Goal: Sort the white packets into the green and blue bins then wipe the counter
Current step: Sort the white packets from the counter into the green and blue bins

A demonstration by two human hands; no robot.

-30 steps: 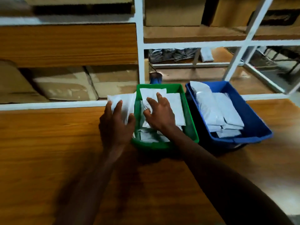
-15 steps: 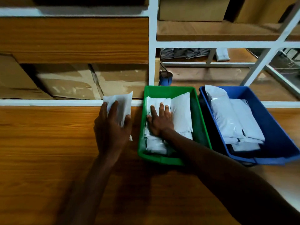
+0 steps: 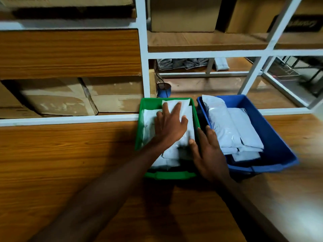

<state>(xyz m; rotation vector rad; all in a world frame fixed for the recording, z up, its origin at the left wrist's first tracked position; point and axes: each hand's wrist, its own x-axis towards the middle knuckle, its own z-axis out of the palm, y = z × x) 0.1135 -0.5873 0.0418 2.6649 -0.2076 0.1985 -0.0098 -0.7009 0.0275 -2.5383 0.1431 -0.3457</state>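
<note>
Left hand [image 3: 170, 124] presses flat, grip open, on the white packets [image 3: 186, 110] lying lengthwise in the green bin [image 3: 168, 175]; right hand [image 3: 208, 154], nearer its right wall, rests open-fingered beside them.

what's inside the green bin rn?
White packets fill the green bin, overlapping. The left hand presses flat on top; the right hand rests at its right wall. The bin floor is covered.
</note>
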